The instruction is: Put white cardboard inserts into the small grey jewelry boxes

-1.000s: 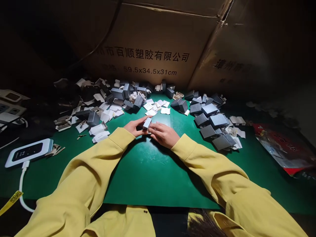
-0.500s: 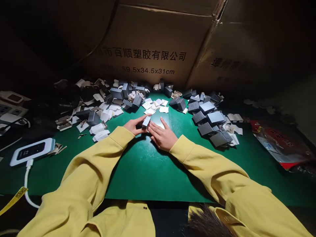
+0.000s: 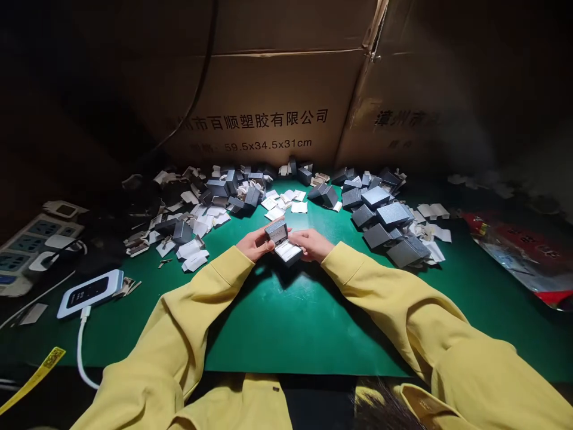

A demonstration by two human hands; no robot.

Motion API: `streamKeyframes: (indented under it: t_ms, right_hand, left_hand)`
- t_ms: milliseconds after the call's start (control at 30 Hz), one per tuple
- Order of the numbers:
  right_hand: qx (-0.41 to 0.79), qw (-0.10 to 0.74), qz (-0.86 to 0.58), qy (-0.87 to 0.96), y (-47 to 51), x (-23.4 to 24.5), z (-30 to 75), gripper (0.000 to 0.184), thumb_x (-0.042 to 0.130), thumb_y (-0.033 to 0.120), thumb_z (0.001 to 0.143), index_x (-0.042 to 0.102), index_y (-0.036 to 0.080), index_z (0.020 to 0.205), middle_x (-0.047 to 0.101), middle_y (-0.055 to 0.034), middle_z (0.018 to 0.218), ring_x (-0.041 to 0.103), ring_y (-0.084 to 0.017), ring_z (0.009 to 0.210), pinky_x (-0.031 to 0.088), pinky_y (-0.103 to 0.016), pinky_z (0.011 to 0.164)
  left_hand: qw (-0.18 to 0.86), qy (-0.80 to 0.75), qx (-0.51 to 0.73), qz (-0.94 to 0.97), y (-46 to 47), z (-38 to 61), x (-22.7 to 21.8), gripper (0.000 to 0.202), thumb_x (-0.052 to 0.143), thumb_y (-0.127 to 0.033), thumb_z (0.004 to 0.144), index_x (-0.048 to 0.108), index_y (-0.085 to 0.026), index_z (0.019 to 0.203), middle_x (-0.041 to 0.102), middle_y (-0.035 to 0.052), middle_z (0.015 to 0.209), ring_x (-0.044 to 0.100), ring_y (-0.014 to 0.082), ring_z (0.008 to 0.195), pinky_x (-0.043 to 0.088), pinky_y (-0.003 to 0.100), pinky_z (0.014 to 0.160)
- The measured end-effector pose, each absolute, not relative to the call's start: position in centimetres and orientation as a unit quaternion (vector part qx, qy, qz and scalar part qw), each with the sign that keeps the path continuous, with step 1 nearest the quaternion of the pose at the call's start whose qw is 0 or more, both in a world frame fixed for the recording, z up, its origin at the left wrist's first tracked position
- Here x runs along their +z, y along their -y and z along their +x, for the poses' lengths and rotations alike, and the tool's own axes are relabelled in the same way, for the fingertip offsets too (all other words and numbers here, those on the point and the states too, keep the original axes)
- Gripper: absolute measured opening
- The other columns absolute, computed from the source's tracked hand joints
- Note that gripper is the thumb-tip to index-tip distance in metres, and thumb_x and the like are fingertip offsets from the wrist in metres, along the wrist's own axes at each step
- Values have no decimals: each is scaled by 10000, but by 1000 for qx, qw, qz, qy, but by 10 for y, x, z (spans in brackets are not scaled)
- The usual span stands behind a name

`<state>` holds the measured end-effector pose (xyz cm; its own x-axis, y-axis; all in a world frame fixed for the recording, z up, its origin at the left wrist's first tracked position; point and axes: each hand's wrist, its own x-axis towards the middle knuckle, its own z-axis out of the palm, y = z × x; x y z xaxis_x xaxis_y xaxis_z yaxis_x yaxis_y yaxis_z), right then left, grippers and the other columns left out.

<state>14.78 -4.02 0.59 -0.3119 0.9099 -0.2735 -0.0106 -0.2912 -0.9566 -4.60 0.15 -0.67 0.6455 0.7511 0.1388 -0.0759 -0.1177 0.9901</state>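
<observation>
A small dark hinged box (image 3: 286, 254) with a pale lining is held with its lid raised between my two hands, just above the green tabletop (image 3: 290, 322). My left hand (image 3: 257, 242) grips its left side and lid, thumb at the front. On the right, my right hand (image 3: 312, 243) has its fingers closed on the box's right side. What lies inside, beyond the white lining, is too small to make out. Loose white paper pieces (image 3: 299, 207) lie just beyond the hands.
Dark boxes (image 3: 389, 215) are heaped at right, more boxes (image 3: 224, 188) with paper scraps at back left. Cardboard cartons (image 3: 268, 89) stand behind. On the left are a white device (image 3: 92, 292) with a cable and a power strip (image 3: 38, 242); a plastic bag (image 3: 523, 254) lies far right.
The small box, shut before, now has its lid raised. My right hand has gone from lying flat beside it to gripping its right side. The camera view has shifted slightly.
</observation>
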Motion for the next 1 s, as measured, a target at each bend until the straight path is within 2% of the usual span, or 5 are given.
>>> streamKeyframes:
  t_ms: [167,300,633,833,1000]
  right_hand:
    - [629,387,-492,461,42,7,143,332,673,456,642,444,217,662,412,102,428,329,-59,350,244,-187,350]
    - [613,415,-488,462,42,4,139,310,651,446,654,446,216,694,483,90,468,371,-62,364,263,-191,367]
    - [604,385,-511,475,43,9,139,220,615,390,688,476,221,711,427,111,403,337,-64,310,228,-193,338]
    - [586,420,-530,447,39,2,139,155,588,310,653,505,201,726,504,82,478,404,-69,392,305,-199,402]
    - [541,437,-544,469,38,-5,135,204,589,348,681,529,200,808,485,86,512,409,-72,411,305,-195,406]
  left_hand:
    - [577,-373,343,641,8,-35,-7,679,691,-528,723,535,-135,1255,667,126,1069,666,217,842,551,297,672]
    - [687,-404,245,551,16,-28,4,703,723,-443,704,462,-143,1284,666,37,767,636,160,537,472,227,413]
    - [714,-445,290,457,16,-19,0,611,739,-257,654,511,-106,1200,671,14,665,615,156,436,410,219,364]
    - [753,-406,269,443,16,-22,-4,763,796,-365,636,446,-130,1271,695,60,753,677,198,586,523,268,499]
    - [729,-440,316,418,23,-15,6,645,792,-254,612,500,-127,1172,663,17,709,654,175,615,582,359,610]
